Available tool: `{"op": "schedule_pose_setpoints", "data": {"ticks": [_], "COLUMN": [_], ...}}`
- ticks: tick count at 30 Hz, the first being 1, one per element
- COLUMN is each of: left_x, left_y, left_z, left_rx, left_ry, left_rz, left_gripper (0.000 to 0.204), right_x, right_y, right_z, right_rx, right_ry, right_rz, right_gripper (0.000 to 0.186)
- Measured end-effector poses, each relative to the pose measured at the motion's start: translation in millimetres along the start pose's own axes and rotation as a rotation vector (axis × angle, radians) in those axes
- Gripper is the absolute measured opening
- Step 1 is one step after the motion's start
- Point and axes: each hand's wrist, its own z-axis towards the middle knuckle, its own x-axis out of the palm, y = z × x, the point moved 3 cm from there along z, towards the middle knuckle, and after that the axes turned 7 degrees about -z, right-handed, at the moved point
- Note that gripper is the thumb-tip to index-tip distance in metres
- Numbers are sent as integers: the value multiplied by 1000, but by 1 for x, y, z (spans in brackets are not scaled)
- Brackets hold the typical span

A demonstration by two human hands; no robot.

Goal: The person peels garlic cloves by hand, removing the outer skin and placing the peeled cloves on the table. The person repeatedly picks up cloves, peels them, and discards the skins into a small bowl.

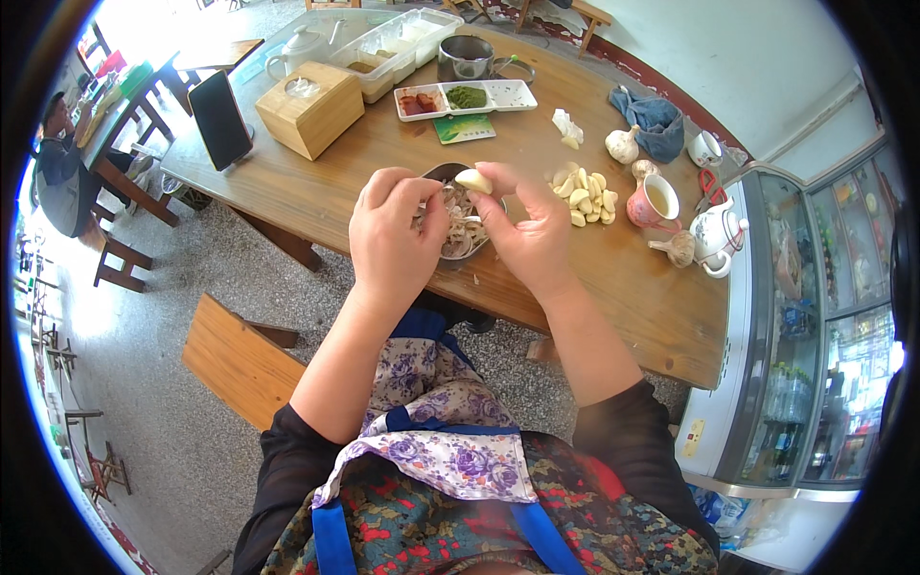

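A peeled, pale garlic clove (472, 180) is pinched between the thumb and fingers of my right hand (533, 228). Close beside it on the left, my left hand (391, 228) has its thumb and fingertips pressed together; whatever they may hold is hidden. Both hands are over a metal bowl (448, 172) of papery garlic skins (462, 233) at the table's near edge. To the right of my right hand lies a pile of peeled garlic cloves (586, 195). Whole garlic bulbs (622, 145) sit farther right, one of them (677, 249) near the teapot.
On the wooden table (613, 297) stand a tissue box (311, 115), a propped phone (219, 120), a sauce tray (498, 95), a metal pot (466, 59), a pink cup (655, 201) and a white teapot (717, 240). Red scissors (707, 187) and a blue cloth (654, 126) lie right.
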Motion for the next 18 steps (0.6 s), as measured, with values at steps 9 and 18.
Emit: {"op": "schedule_pose_setpoints", "data": {"ticks": [9,18], "left_x": [3,-3], "left_y": [3,9], "left_z": [-1,-7], "left_rx": [-24,-101], "left_ry": [132,166], "left_rz": [12,-87], "left_gripper": [8,11], "right_x": [-9,-53], "right_y": [-8,-47], "right_z": [7,24], "right_rx": [150,258], "right_ry": [-55,-238], "right_rz": [170,179], "right_gripper": [23,19]}}
